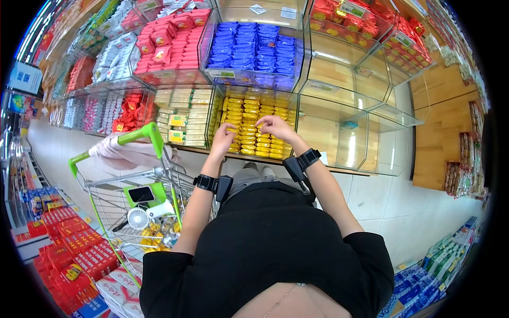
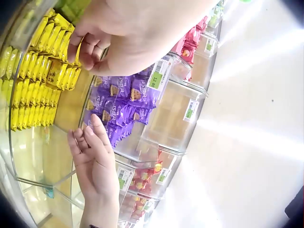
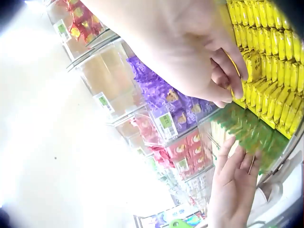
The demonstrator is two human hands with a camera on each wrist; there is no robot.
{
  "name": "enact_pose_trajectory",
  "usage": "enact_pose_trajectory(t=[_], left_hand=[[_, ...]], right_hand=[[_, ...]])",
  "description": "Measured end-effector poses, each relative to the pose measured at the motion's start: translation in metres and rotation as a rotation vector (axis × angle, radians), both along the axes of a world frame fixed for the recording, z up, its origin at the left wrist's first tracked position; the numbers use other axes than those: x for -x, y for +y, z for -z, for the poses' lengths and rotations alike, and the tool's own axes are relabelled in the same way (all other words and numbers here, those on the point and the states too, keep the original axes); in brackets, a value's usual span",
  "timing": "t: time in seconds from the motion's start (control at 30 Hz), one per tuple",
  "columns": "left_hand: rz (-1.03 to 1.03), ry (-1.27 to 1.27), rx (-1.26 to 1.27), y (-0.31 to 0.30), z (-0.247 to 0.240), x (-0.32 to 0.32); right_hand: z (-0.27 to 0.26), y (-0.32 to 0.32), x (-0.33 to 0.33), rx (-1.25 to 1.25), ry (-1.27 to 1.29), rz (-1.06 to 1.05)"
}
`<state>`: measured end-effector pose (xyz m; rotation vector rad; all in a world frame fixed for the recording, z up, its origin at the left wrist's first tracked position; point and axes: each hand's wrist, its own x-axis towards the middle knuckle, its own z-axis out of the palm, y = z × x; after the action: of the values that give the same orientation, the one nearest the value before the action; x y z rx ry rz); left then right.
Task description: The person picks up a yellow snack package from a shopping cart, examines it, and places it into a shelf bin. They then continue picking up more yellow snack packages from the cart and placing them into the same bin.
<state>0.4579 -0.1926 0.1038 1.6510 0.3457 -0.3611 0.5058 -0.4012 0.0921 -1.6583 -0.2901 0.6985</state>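
Yellow wrappers, glossy and packed in rows, fill a clear-walled compartment: these small packets (image 1: pixel 247 141) lie at the centre of the head view, beneath both hands. At their nine o'clock edge is the left hand (image 1: pixel 224 139), fingers loosely bent and parted, with nothing visible in its hold. Toward three o'clock hovers the right hand (image 1: pixel 278 127), its fingers relaxed and slightly curled, likewise holding nothing that shows; whether either fingertip touches a wrapper, I cannot tell. Each wrist wears a black strap with a camera (image 1: pixel 224 188).

Outward from the yellow rows, blue-violet packets (image 1: pixel 246 47) stand at twelve o'clock, and pink-red ones (image 1: pixel 172 50) between ten and eleven. Pale packs (image 1: pixel 199 121) adjoin at nine o'clock. At three, a clear compartment has a small teal item (image 1: pixel 349 125) inside. Around eight o'clock stands a shopping cart with a green handle (image 1: pixel 156 139), carrying a phone (image 1: pixel 141 194) and a white fan (image 1: pixel 139 218). Six o'clock shows the person's black shirt (image 1: pixel 270 233).
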Motion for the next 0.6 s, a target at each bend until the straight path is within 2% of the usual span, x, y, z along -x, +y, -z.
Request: enact_pose_trajectory(t=[0.13, 0.2, 0.3, 0.4, 0.6], left_hand=[[0.076, -0.022, -0.022, 0.002, 0.000, 0.034], [0.063, -0.069, -0.080, 0.003, 0.002, 0.051], [0.030, -0.097, -0.257, 0.007, 0.007, 0.078], [-0.018, -0.069, -0.250, 0.007, 0.004, 0.107], [-0.129, -0.059, -0.194, 0.010, -0.001, 0.159]], right_hand=[[-0.006, 0.013, 0.023, -0.008, 0.023, -0.207], [-0.015, 0.018, 0.035, 0.033, -0.018, -0.282], [-0.029, 0.028, 0.054, 0.001, 0.113, -0.345], [-0.032, 0.036, 0.068, 0.029, 0.044, -0.494], [-0.037, 0.056, 0.096, -0.011, 0.095, -0.713]])
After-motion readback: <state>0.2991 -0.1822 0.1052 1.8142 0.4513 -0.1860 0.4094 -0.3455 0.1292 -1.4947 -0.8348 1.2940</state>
